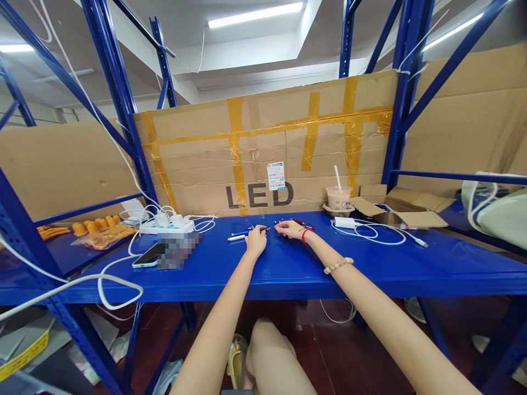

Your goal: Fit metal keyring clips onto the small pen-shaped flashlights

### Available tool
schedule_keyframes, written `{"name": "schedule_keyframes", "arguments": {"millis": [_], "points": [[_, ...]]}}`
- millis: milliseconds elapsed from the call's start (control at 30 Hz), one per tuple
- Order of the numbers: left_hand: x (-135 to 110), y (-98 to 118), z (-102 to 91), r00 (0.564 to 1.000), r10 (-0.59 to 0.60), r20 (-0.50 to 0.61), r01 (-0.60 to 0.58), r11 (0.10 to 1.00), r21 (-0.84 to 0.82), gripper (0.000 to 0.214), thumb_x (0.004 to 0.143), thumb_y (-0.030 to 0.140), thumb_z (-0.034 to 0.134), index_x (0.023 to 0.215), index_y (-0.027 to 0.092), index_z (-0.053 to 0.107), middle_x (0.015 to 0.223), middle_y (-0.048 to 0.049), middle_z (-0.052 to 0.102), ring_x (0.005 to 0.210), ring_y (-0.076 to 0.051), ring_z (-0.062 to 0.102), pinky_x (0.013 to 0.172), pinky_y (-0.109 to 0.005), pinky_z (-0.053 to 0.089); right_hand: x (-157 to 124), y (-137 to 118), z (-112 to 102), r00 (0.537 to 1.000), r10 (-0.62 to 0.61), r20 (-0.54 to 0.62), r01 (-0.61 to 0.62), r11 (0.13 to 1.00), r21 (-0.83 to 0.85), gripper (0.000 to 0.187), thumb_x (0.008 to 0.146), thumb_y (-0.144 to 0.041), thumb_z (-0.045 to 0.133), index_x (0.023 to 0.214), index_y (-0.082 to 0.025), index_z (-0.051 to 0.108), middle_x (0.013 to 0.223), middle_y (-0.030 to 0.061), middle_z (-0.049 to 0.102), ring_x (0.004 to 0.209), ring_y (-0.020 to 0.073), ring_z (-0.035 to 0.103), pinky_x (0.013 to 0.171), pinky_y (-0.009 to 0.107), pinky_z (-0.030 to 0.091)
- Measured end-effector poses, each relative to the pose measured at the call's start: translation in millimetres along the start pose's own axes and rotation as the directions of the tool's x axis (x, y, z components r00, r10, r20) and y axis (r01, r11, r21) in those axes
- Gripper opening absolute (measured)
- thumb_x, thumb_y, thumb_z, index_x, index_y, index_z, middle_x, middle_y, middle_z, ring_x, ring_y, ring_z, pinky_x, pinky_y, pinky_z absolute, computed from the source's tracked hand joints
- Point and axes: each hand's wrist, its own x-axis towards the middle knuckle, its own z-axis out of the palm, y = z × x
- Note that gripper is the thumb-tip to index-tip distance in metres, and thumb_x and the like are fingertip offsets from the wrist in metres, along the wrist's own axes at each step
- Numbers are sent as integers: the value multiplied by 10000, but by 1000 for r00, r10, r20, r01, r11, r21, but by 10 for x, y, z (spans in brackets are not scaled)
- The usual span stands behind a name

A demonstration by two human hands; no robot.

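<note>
Two hands [257,241]; several pens [236,238], too small to count; one phone [147,257], left; one cup [338,198], one straw [336,177], far right.

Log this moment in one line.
left hand: holding dark pen | right hand: near red pens, grip unclear | cup: upright

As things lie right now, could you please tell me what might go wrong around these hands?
The white pen lying beside the left hand could roll away if nudged. The cup with a straw stands just behind the white adapter; if knocked over, its drink might wet the adapter. The white cable looping over the front edge of the blue shelf, at the left, might snag on someone passing.
</note>
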Motion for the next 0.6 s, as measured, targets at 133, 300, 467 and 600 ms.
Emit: {"name": "schedule_keyframes", "arguments": {"millis": [133, 300, 467, 600], "points": [[-18, 16, -27, 995, -58, -84, 60, 998, 30, 216, 791, 131, 420, 924, 225, 561, 1005, -52, 620, 1059, -233, 482, 908, -409, 317, 7, 4, 24, 999, -40, 27, 39, 999, 29, 432, 594, -127, 687, 1021, -159, 629, 912, 82, 657, 731, 124, 604, 574, 196, 491], [-27, 18, -33, 985, -92, -144, 105, 991, 87, 215, 797, 160, 414, 958, 220, 542, 1066, -73, 589, 1084, -246, 451, 898, -402, 314, -19, -45, 55, 988, -136, 77, 130, 989, 72, 529, 521, 18, 648, 1006, -193, 641, 1011, 58, 651, 917, 151, 604, 789, 261, 502], [-39, 12, -18, 983, -103, -155, 132, 973, 190, 237, 782, 129, 396, 934, 204, 561, 1073, -106, 570, 1074, -265, 442, 895, -407, 302, -18, -29, 20, 988, -153, 22, 152, 988, 14, 354, 524, 1, 657, 839, -155, 692, 862, 56, 685, 850, 176, 622, 821, 311, 491], [-78, 47, -2, 985, -85, -148, 126, 948, 294, 272, 756, 88, 385, 928, 164, 580, 1072, -149, 549, 1082, -286, 427, 903, -410, 288, -43, -41, 36, 989, -147, -12, 146, 988, -43, 245, 557, -70, 679, 794, -131, 701, 725, 51, 688, 749, 178, 637, 786, 318, 500]]}}
